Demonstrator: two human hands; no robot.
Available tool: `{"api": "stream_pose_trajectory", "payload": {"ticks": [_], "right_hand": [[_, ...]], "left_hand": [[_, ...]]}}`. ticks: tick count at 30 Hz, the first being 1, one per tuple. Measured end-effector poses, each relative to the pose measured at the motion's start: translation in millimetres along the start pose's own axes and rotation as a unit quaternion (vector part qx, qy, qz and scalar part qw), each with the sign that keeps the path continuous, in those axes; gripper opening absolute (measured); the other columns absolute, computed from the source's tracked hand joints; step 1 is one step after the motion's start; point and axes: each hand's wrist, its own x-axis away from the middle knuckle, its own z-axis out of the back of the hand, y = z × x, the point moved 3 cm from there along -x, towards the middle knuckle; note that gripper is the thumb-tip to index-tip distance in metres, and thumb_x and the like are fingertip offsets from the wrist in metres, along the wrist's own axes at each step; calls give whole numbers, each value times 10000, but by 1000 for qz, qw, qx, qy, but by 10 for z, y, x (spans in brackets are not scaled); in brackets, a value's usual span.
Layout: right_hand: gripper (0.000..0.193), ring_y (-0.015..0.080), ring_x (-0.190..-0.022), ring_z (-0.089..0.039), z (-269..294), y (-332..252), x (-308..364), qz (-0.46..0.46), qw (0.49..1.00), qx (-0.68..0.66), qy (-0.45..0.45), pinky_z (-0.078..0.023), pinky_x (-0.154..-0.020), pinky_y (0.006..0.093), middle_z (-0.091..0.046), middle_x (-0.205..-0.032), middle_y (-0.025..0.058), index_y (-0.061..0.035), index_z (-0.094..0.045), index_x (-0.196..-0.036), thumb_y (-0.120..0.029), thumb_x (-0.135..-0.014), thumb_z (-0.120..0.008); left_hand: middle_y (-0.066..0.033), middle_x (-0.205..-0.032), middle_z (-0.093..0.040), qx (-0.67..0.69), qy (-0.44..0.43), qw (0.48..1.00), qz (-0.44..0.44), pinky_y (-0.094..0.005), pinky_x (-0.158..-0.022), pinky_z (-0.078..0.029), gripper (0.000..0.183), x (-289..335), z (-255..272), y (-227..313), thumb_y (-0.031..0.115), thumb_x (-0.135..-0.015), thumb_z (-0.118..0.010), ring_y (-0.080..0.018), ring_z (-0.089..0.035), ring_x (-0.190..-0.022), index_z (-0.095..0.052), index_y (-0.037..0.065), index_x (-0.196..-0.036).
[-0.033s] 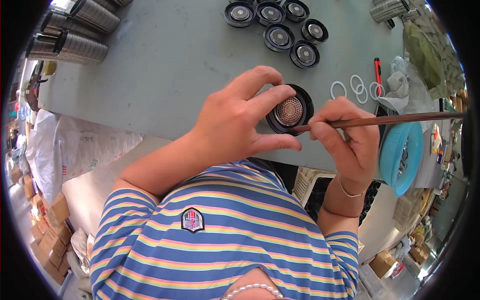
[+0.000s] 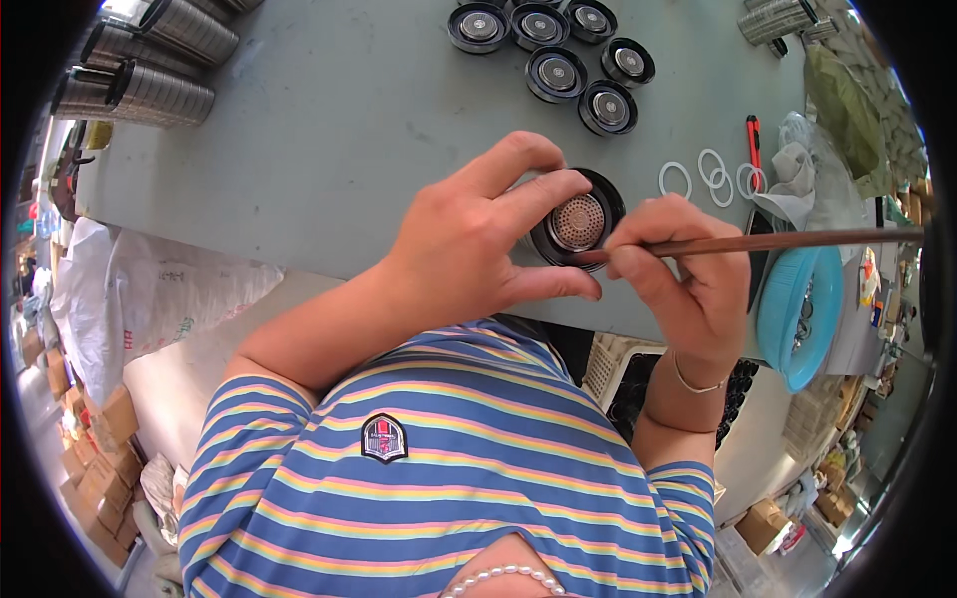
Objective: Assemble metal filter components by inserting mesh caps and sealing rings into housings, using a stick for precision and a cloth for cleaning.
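A round black lid (image 2: 608, 189) with a perforated metal disc in its middle lies at the table's near edge. My left hand (image 2: 477, 227) grips it from the left, fingers over the far rim and thumb along the near side. In my right hand (image 2: 693, 269) is a thin brown wooden stick (image 2: 797, 240), pinched close to its left end. The stick's tip rests inside the lid's near rim, beside the metal disc. Several white sealing rings (image 2: 675, 180) lie to the right of the lid.
Several black lids with metal centres (image 2: 556, 75) stand farther back. Ribbed metal cups (image 2: 164, 95) lie at the far left. On the right are a red utility knife (image 2: 754, 149), clear plastic bags (image 2: 797, 174) and a blue basin (image 2: 788, 349) holding small metal parts.
My right hand has shifted slightly left, and the stick's tip has slid left along the lid's near rim. My left hand holds its place.
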Motion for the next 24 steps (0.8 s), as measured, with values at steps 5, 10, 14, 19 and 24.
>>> {"api": "stream_pose_trajectory", "payload": {"ticks": [5, 10, 14, 19, 24], "right_hand": [[109, 229, -637, -594, -203, -49, -196, 87, 995, 46, 34, -474, -570, 306, -626, -787, 97, -1, -645, -919, 11, -873, -743], [101, 204, -554, -518, -85, -42, -235, 71, 987, 116, 90, -425, -520, 306, -574, -725, 79, -3, -622, -865, -9, -914, -710], [136, 135, -528, -468, 28, -88, -86, -10, 980, 156, 122, -349, -491, 289, -533, -648, 65, -9, -596, -816, -18, -903, -701], [232, 117, -627, -545, 95, 423, -103, -63, 939, -293, 170, -379, -548, 258, -631, -733, 68, -18, -575, -819, -140, -1017, -569], [391, 283, -775, -682, 308, 1626, -223, -261, 896, 186, 306, -520, -745, 436, -741, -916, 172, 20, -708, -1005, -358, -1008, -605]], "left_hand": [[-105, -1147, -636, 29, -21, 999, 38, -369, -793, -579, 734, 14, -35, -27, 338, -673, -945, -267, -661, -1023, -630, 72, -1281], [-95, -1184, -624, 55, -31, 995, 75, -368, -804, -590, 894, -14, -26, -6, 330, -681, -949, -260, -660, -1047, -496, 106, -1419], [-92, -1200, -615, 48, -32, 995, 78, -367, -811, -590, 875, -10, -20, -7, 346, -677, -949, -256, -658, -1059, -519, 105, -1400], [-94, -1120, -584, 46, -20, 997, 61, -395, -736, -557, 797, 8, -54, -71, 399, -730, -891, -313, -643, -940, -520, 121, -1378], [-120, -1215, -591, 185, 18, 982, 33, -374, -873, -541, 765, 125, -348, -218, 364, -765, -875, -296, -630, -1058, -527, 82, -1384]]}}
